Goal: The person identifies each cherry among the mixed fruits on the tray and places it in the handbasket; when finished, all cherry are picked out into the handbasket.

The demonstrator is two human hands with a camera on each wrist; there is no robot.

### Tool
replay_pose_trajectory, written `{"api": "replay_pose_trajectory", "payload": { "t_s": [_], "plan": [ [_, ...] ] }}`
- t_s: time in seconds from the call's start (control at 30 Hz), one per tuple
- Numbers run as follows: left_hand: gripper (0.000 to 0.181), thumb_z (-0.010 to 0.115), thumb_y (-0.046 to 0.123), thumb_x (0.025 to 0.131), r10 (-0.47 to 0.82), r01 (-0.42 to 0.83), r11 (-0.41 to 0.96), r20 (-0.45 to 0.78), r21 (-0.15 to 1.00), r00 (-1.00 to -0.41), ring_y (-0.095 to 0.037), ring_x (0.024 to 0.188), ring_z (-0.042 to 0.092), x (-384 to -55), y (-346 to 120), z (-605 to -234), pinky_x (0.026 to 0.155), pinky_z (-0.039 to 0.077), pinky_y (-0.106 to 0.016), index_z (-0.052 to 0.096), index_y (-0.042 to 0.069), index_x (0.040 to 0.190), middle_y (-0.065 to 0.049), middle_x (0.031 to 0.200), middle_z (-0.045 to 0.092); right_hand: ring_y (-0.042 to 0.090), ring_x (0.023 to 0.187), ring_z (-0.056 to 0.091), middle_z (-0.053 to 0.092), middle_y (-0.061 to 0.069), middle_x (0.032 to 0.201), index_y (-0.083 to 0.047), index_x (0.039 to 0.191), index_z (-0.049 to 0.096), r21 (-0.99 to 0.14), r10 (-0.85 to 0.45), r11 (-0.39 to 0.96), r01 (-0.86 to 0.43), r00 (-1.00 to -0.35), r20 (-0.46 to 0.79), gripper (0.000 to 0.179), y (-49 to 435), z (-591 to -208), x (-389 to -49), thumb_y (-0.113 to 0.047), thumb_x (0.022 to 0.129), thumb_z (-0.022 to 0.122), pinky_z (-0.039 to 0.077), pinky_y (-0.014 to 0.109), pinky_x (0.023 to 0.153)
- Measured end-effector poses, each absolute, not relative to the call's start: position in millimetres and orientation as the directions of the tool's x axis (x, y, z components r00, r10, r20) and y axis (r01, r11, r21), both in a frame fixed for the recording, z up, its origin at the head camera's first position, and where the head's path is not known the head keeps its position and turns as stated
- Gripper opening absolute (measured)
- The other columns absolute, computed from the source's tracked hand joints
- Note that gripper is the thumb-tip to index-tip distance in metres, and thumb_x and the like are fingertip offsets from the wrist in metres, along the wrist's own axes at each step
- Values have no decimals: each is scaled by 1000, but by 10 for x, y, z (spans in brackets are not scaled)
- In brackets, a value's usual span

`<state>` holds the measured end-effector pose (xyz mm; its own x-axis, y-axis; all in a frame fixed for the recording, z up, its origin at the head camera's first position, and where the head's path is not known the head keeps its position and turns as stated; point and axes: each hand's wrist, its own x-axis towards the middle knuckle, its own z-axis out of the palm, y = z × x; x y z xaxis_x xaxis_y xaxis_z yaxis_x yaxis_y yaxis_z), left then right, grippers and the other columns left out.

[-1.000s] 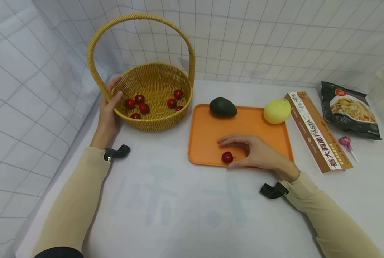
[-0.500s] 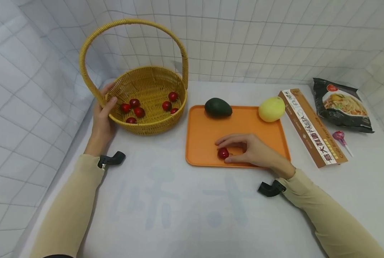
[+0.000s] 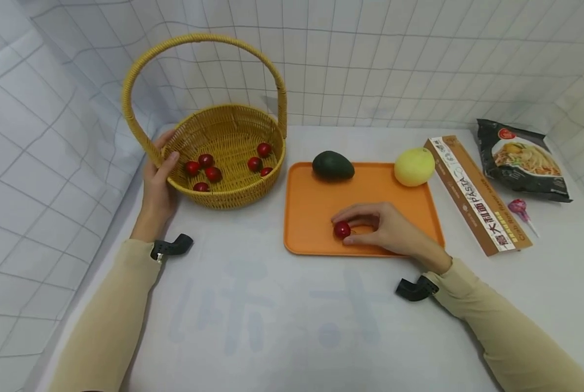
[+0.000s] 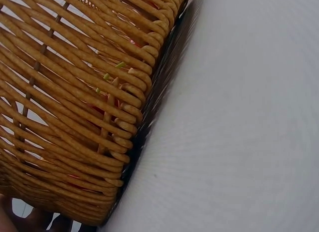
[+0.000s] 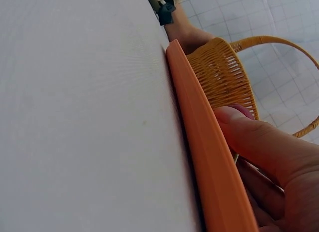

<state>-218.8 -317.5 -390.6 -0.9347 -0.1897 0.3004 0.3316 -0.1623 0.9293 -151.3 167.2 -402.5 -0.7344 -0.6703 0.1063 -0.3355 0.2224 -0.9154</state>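
Note:
A yellow wicker basket point(image 3: 225, 201) with a tall arched handle stands at the back left, holding several cherries point(image 3: 213, 174). My left hand point(image 3: 157, 190) grips its left side, thumb over the rim and the other fingers mostly hidden behind the weave. In the left wrist view the basket's side point(image 4: 75, 92) fills the left half. Over the front part of an orange tray point(image 3: 311, 218), my right hand point(image 3: 385, 228) pinches one dark red cherry point(image 3: 342, 230) between thumb and fingertips. In the right wrist view the thumb point(image 5: 249, 132) covers most of that cherry point(image 5: 242, 110).
An avocado point(image 3: 333, 165) lies at the tray's back edge, and a yellow round fruit point(image 3: 414, 167) sits at its back right corner. Right of the tray are a long pasta box point(image 3: 478, 196), a black noodle packet point(image 3: 524, 160) and a lollipop point(image 3: 519, 208). Tiled-pattern sheeting rises behind.
My right thumb and fingertips have closed on the cherry, which has shifted slightly away from the tray's front edge. The left hand stays on the basket. The head view has shifted a little.

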Motion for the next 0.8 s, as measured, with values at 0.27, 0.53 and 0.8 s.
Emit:
{"api": "replay_pose_trajectory", "payload": {
  "t_s": [0.27,0.53,0.8],
  "plan": [
    [55,65,23,97,-191,320,-148,291,936,-938,-29,135,49,-2193,-3165,-3883,113,34,-37,58,14,151,-15,149,55,18,118,71,74,-2,128,-18,128,75,-931,-641,219,-291,-763,88,39,1675,-4020,-1499,-16,90,85,56,31,99],
    [54,66,22,97,-191,317,-176,284,932,-940,-27,136,49,-2198,-3176,-3898,114,33,-37,58,15,150,-14,149,55,18,114,73,75,-1,127,-19,127,76,-933,-633,217,-286,-769,88,39,1669,-4033,-1502,-15,90,86,57,31,97],
    [54,65,19,98,-173,326,-213,293,921,-940,-29,136,49,-2198,-3157,-3906,113,36,-36,57,13,151,-15,148,56,18,112,73,75,-1,125,-19,127,75,-938,-623,221,-266,-778,74,39,1677,-4032,-1481,-17,90,85,57,30,98]
  ]
}}
